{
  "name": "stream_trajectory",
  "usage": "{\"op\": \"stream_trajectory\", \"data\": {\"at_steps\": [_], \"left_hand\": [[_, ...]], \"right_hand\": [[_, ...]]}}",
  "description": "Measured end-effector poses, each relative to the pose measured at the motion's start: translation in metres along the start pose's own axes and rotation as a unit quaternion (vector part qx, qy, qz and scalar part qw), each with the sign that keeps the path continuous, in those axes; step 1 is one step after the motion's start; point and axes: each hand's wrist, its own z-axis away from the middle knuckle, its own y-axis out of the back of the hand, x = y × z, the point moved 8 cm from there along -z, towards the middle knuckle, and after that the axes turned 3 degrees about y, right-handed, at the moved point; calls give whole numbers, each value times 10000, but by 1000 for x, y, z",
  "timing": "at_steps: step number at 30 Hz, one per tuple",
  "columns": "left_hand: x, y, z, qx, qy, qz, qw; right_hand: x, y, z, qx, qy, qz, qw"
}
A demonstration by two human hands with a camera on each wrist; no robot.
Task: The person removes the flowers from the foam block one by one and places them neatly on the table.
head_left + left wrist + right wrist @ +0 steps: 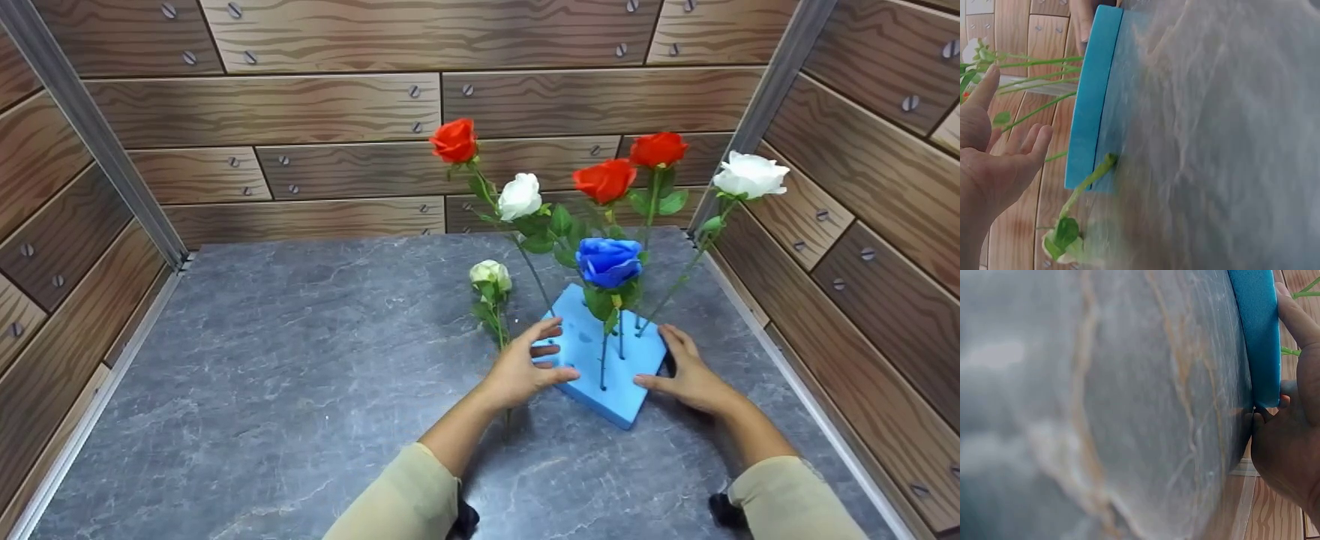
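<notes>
Both hands are spread wide, the left hand holding nothing and the right hand just at the blue block's edge, so I'd say one pale rose lying beside it is left, with six roses already stuck in.

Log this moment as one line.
left hand: open, at left of blue block | right hand: at block's right corner | blue rose: standing in block | pale rose: lying on table
</notes>
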Motion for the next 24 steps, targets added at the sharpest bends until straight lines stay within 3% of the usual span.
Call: {"op": "stream_trajectory", "data": {"at_steps": [8,13,24], "left_hand": [[-2,-12,-6,162,40,-56,9998],[-4,-27,-11,228,89,30,9997],[2,-53,-20,762,112,-317,9965]], "right_hand": [[-1,-2,-2,8,11,41,10000],[-1,-2,-2,29,-16,65,10000],[2,-2,-2,-17,-87,-20,10000]]}}
